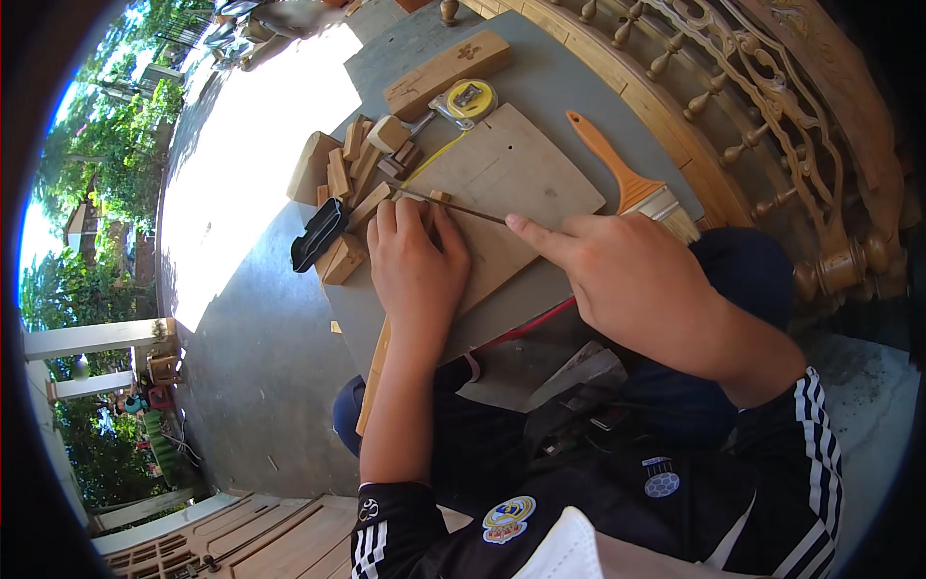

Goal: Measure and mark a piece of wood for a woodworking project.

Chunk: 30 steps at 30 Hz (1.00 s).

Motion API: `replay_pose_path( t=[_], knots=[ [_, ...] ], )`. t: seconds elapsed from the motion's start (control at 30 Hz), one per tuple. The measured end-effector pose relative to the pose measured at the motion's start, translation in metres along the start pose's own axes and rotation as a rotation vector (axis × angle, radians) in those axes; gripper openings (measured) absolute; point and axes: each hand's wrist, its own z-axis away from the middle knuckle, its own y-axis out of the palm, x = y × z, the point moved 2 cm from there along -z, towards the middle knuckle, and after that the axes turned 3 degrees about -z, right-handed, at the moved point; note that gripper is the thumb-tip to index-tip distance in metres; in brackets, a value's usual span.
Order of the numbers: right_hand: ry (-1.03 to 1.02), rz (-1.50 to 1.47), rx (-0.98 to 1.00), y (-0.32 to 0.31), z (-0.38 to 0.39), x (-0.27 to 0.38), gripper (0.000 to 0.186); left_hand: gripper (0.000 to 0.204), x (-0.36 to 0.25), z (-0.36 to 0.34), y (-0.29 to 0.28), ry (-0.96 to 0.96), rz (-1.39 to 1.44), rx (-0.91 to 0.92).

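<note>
Crest [508, 520], ball emblem [662, 480] on black shirt [608, 497]; no legible text

Daylight; upper left brightest. Sunlit ground [256, 130] blown out to white, its edge crisp against the shaded grey floor [256, 386]. Foliage [111, 183] mottled, pale clipped patches among leaves. Left hand [415, 256] and right hand [627, 270] in soft, even shade, outlines legible. Dark shirt [709, 473] loses fold detail. Fisheye bend: carved woodwork [839, 96] bows along the right rim; corners black. Dark shape [299, 17] at top edge smeared, unidentifiable.
</note>
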Motion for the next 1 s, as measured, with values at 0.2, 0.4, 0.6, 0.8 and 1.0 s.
replay_pose_path(
  t=[0.2,0.4,0.6,0.8,1.0],
  knots=[
    [0.037,0.013,0.066,-0.009,0.007,0.001,0.062,0.013,0.001,-0.001,0.000,0.032,0.006,-0.011],
    [-0.068,0.032,-0.156,0.021,-0.027,-0.004,0.043,0.013,-0.001,-0.003,0.003,0.068,-0.017,-0.021],
    [-0.041,-0.035,-0.119,0.039,-0.045,0.001,0.041,0.016,0.002,0.000,0.005,0.020,0.001,-0.001],
    [-0.077,0.012,-0.109,0.018,-0.027,0.000,0.046,0.017,-0.001,0.000,0.003,-0.014,-0.008,0.014],
    [-0.004,0.001,0.032,-0.016,0.006,0.002,0.057,0.015,0.005,-0.001,-0.003,-0.010,0.054,0.010]
  ],
)
